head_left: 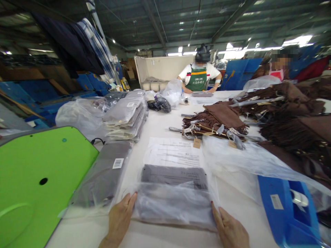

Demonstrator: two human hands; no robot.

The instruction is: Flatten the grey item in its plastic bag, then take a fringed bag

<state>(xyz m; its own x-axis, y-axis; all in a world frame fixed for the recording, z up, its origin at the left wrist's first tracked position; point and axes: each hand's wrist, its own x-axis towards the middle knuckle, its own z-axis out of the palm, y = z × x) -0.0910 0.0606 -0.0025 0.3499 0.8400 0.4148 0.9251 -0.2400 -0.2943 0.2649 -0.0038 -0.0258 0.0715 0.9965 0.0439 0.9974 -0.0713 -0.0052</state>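
Note:
A clear plastic bag (176,203) lies before me on the table, with a flat, dark grey folded fabric piece (178,175) partly inside it. The far strip of the fabric sticks out past the bag's mouth, and a printed paper sheet (170,151) lies just beyond. At the bag's left edge, my left hand (120,217) is closed with thumb and fingers together on the plastic. My right hand (229,225) grips the opposite edge in the same way, its fingertips partly hidden by the film.
Left of the bag lies a bagged grey item with a barcode label (118,163), beside a green panel (38,179). Behind are stacked bagged items (124,117). On the right are brown fringed pieces (214,120) and a blue tape dispenser (281,210). A co-worker (199,77) stands across the table.

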